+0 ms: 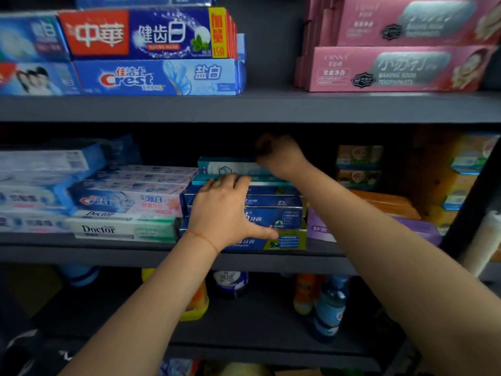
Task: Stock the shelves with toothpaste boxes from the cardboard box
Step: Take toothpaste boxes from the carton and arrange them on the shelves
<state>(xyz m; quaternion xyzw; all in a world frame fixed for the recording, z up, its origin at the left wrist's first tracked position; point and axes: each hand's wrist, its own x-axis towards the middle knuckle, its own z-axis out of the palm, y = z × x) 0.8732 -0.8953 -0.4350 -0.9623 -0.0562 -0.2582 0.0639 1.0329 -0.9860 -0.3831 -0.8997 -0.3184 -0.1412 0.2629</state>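
Dark grey shelving (244,108) fills your view: white-and-green "Doctor" cartons (122,229) sit left; your left hand (222,210) presses flat on stacked blue toothpaste boxes (273,210); your right hand (279,156) grips the teal-and-white toothpaste box (230,166) on top.

Glossy printed card toothpaste boxes (244,213); matt dark-grey painted shelf (244,108); clear plastic bottle (329,308) below; thin cord bracelet (202,237).

Dim, cool lighting, perhaps from above; deep shadow behind the right hand (279,156). Soft motion blur throughout, strongest on pink boxes (393,69); wide-angle bending at edges.
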